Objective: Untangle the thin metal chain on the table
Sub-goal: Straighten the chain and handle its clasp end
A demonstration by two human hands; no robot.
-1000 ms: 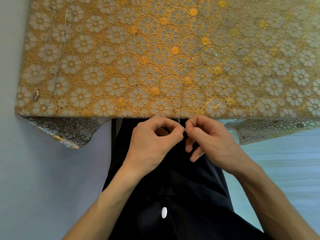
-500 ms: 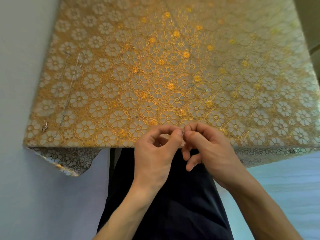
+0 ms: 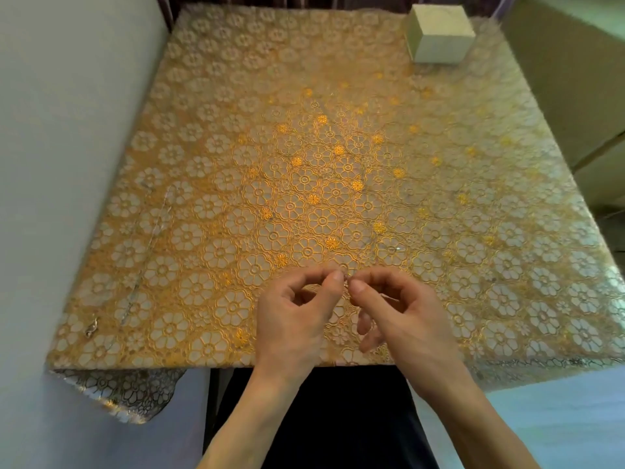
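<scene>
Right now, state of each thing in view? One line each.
Thin chain: pinched between both hands' fingertips, mostly hidden.
Left hand: pinching it.
Right hand: pinching it too.
Second chain: stretched out at left, untouched.
Box: standing at far right corner.
Tablecloth: spread flat, near-left corner hanging.

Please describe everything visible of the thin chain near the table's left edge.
This chain is a fine silvery metal strand, stretched nearly straight on the flowered tablecloth, along the table's left side toward the near corner. A small metallic piece, perhaps a clasp, lies beside its near end; whether they join cannot be told. Only the cloth touches it; the left hand and right hand pinch something tiny to its right.
</scene>
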